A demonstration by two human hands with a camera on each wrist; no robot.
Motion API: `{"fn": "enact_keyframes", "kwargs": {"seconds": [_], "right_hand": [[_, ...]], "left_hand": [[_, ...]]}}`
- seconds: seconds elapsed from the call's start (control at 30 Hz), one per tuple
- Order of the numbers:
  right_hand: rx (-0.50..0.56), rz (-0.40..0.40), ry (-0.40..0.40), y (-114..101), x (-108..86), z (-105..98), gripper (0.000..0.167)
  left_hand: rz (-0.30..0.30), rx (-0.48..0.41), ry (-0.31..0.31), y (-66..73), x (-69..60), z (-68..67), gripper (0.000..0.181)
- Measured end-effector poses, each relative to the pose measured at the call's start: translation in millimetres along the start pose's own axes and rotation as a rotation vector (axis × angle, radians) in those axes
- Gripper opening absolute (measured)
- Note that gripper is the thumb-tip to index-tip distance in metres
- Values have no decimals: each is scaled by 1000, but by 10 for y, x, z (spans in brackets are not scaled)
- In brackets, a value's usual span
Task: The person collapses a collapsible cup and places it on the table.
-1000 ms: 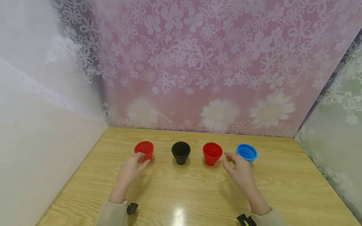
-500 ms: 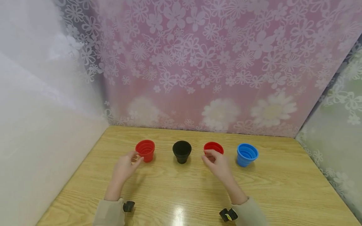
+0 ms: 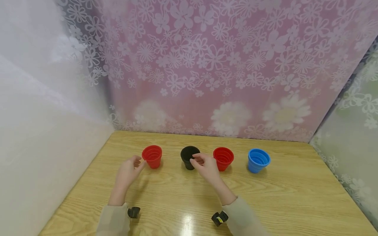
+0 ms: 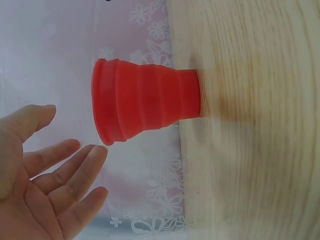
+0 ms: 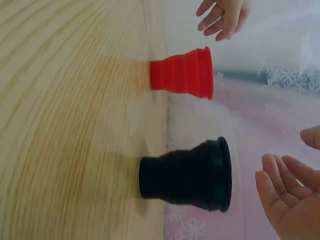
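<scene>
Four collapsible cups would be too many to number, so: several ribbed cups stand upright in a row on the wooden table. Farthest left is a red cup (image 3: 153, 159), with my left hand (image 3: 128, 171) just left of and in front of it, fingers loosely bent and holding nothing. In the left wrist view that red cup (image 4: 150, 100) stands apart from the thumb, its rim close to the fingertips. My right hand (image 3: 207, 167) hovers above and beside the black cup (image 3: 186, 159), hiding part of it. In the right wrist view a gap separates the black cup (image 5: 187, 175) from the relaxed fingers.
Right of the black cup stands a second red cup (image 3: 223, 157), partly behind my right hand. A blue cup (image 3: 258, 160) is at the row's right end. A floral curtain (image 3: 206, 82) rises behind the wooden table (image 3: 165, 203), and a pale wall (image 3: 53, 124) bounds the left.
My right hand has moved left, from beside the blue cup past the second red cup to the black one. My left hand has drawn slightly back from the left red cup.
</scene>
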State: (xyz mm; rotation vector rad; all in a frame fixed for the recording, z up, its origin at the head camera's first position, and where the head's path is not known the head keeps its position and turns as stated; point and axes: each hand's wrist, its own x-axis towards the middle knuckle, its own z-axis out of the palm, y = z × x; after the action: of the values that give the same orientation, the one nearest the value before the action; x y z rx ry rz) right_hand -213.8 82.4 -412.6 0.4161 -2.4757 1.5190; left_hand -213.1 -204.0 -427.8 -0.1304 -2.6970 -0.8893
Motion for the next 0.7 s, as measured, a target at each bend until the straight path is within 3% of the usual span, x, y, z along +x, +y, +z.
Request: {"fn": "enact_keyframes", "kwargs": {"seconds": [0.43,0.53,0.7], "right_hand": [[-12,-40,15,-86,169,502,18],[8,-46,-15,-121,194,635,19],[34,14,-69,-196,262,831,23]], "left_hand": [[-131,-136,-24,-95,118,35,40],[-166,-162,-26,-109,140,43,41],[-201,-170,-12,-109,164,49,38]]}}
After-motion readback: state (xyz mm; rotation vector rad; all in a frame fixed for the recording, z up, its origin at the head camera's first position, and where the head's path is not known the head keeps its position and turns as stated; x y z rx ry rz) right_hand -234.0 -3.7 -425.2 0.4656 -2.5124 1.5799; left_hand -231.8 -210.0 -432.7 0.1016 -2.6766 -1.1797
